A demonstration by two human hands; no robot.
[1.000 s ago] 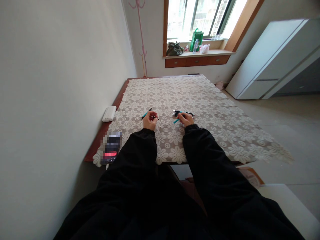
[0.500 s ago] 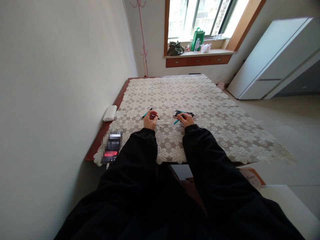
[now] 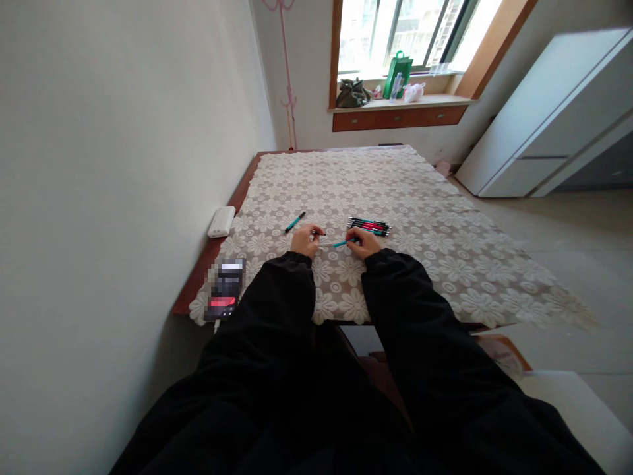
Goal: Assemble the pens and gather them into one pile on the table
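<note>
Both my hands rest on the lace-covered table (image 3: 445,264), close together. My right hand (image 3: 364,244) grips the barrel of a teal pen (image 3: 340,244) that points left. My left hand (image 3: 305,239) pinches the pen's thin pale end, and a small dark bit shows at its fingertips. A second teal pen (image 3: 295,222) lies loose on the cloth just beyond my left hand. Beyond my right hand lies a bundle of several dark, pink and teal pens (image 3: 368,226), side by side. Black sleeves cover both arms.
A white power bank (image 3: 221,221) sits at the table's left edge by the wall. Nearer me on that edge lies a phone (image 3: 225,289). A window sill with bags (image 3: 376,92) is at the far end, and a white cabinet (image 3: 544,119) stands to the right.
The teal pen that my left hand held now lies on the cloth. My right hand has left the bundle and brought its teal pen left, and both hands now meet on it.
</note>
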